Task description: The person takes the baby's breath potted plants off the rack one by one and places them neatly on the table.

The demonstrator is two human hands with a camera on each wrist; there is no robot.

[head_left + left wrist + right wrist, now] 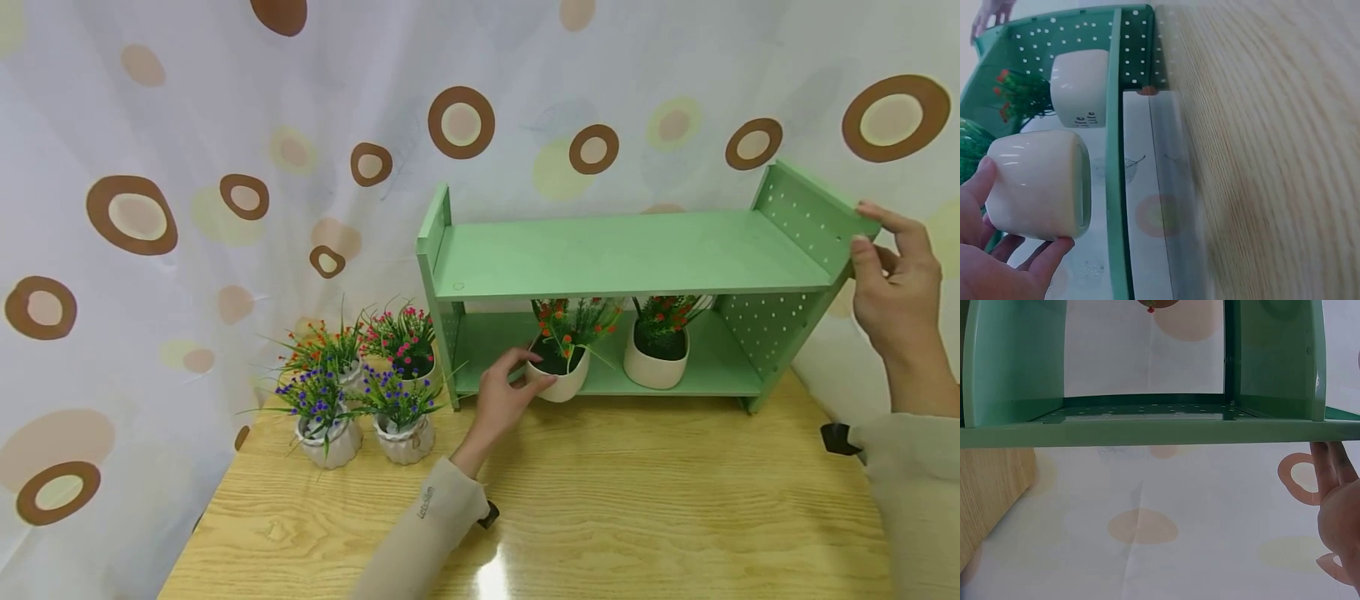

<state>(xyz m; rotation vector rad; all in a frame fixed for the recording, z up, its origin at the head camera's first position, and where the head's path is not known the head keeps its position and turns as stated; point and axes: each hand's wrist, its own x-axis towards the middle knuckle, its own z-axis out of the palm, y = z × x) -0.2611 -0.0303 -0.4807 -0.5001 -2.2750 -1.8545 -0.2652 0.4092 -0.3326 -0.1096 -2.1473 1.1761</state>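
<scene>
My left hand (504,402) grips a white pot (564,385) of red-orange flowers by its rim and side, at the front edge of the green shelf unit's lower board. In the left wrist view, thumb and fingers of the left hand (1007,265) are spread round the held pot (1035,184); whether its base touches the board I cannot tell. A second white pot (656,367) with red flowers stands on the lower board to the right. My right hand (900,292) holds the top corner of the right side panel of the green shelf unit (630,254).
Left of the shelf unit, several ruffled white pots with flowers stand on the wooden table (637,500): purple ones (330,442) in front, orange (322,346) and pink ones (405,337) behind. A patterned curtain (525,50) hangs at the back.
</scene>
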